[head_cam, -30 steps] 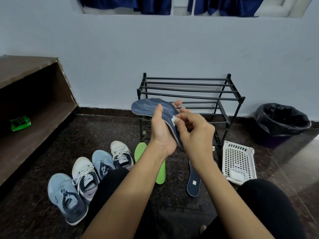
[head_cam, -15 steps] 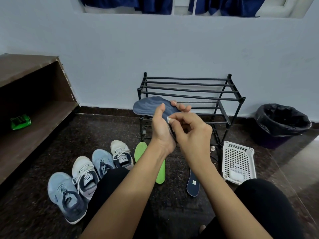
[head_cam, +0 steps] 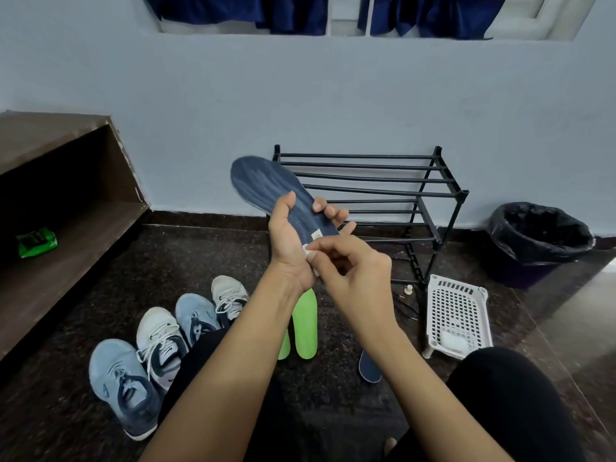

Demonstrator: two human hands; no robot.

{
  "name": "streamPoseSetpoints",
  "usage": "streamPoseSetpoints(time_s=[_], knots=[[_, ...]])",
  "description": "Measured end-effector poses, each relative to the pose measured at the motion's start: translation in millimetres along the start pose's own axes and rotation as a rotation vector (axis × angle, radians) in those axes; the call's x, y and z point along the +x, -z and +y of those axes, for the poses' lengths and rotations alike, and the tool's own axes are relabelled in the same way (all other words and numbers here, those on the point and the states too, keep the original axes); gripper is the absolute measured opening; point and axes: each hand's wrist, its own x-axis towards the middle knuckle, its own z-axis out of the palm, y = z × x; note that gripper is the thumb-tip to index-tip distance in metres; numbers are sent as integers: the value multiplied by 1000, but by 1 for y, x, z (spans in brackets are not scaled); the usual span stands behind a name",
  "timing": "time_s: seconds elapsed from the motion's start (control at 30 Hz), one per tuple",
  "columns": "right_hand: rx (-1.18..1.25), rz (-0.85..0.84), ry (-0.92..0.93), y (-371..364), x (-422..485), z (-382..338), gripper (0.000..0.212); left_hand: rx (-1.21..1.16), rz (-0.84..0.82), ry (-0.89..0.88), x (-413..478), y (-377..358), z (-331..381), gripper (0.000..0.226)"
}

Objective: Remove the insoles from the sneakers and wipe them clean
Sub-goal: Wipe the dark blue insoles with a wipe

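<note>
My left hand (head_cam: 289,238) grips a dark blue insole (head_cam: 266,185) held up in front of the rack, toe end pointing up and left. My right hand (head_cam: 353,275) pinches a small white wipe (head_cam: 307,251) against the insole's heel end. On the floor lie two green insoles (head_cam: 305,323) and another dark blue insole (head_cam: 369,370), partly hidden by my arms. Several sneakers stand at the lower left: light blue ones (head_cam: 125,388) and white ones (head_cam: 161,345).
A black metal shoe rack (head_cam: 383,181) stands against the wall. A white plastic basket (head_cam: 458,315) sits on the floor to its right, a black-lined bin (head_cam: 540,238) further right. A brown shelf (head_cam: 53,228) with a green packet (head_cam: 36,241) is at left.
The insole has turned so its toe points higher and its top face shows. My right hand with the wipe has slid down from mid-insole toward the heel end.
</note>
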Motion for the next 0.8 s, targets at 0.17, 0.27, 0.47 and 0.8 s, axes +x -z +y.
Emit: streamPoseSetpoints(time_s=[0.17, 0.27, 0.47, 0.8], knots=[[-53, 97, 4, -4, 9, 7, 9, -62, -1, -60, 1, -2, -10, 35], [-100, 176, -43, -2, 17, 14, 5, 24, -9, -74, -1, -3, -21, 33], [29, 11, -162, 0, 8, 6, 6, -75, 45, -88, 2, -2, -14, 36], [-113, 229, -124, -3, 18, 10, 3, -12, 41, -42, -2, -8, -24, 36]])
